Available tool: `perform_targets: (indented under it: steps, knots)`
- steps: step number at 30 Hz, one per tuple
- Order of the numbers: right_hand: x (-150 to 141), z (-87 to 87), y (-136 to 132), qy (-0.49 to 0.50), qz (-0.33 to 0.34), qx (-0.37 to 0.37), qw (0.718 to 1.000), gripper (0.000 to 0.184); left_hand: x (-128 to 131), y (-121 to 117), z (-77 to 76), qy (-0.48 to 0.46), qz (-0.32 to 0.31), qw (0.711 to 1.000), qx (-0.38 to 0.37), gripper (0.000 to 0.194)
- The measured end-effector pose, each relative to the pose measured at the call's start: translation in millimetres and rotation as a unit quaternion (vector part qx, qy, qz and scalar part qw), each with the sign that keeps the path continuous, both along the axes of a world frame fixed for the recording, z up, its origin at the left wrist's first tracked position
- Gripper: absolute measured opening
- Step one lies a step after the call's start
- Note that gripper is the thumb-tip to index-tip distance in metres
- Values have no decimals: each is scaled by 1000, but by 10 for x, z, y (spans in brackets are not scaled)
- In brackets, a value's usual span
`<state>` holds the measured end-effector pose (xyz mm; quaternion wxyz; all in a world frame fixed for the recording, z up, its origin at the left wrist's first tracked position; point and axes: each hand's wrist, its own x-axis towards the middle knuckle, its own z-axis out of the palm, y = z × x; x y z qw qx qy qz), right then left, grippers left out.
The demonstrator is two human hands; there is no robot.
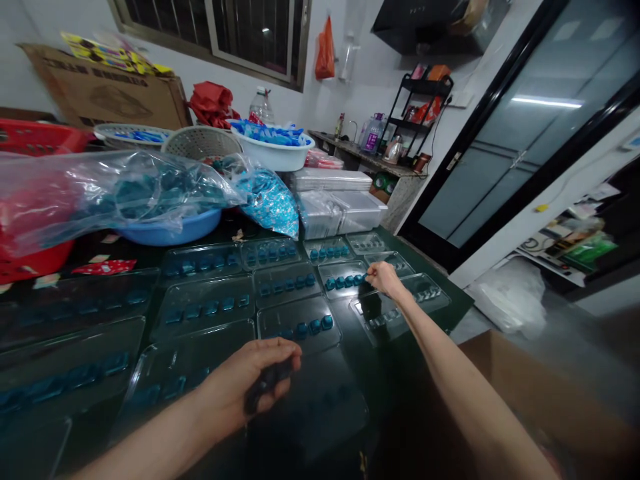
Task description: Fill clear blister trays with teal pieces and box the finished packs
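Observation:
Clear plastic blister trays (290, 313) lie in rows on a dark green table, many with a line of small teal faceted pieces (315, 326) in their hollows. At the end of one such line, in a tray farther off, my right hand (384, 279) pinches a teal piece (365, 277); the fingers partly hide it. My left hand (265, 373) is curled over the nearer trays, closed around several small dark pieces (267, 385) that look like the same kind in shadow. To the right of my right hand, a tray (430, 293) shows bare hollows.
Behind the trays stand a blue basin (170, 229) under a plastic bag of teal pieces (155, 187), a glittery blue bag (270, 203) and stacked clear plastic packaging (340, 210). A red basket (40, 263) is at left, a cardboard box (540, 393) at lower right.

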<state>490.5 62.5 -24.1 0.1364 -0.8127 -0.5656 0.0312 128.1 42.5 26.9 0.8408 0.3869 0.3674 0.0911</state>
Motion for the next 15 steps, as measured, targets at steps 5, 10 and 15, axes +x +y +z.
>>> perform_targets:
  steps: [5,10,15]
  knots:
    - [14,-13,21,26,30,12,999,21,-66,30,2,2,18,1000,-9,19]
    - [101,-51,41,60,73,18,995,11,-88,67,33,21,40,999,-15,21]
    - [166,-47,73,99,64,57,991,22,-123,116,-1,26,46,999,-12,23]
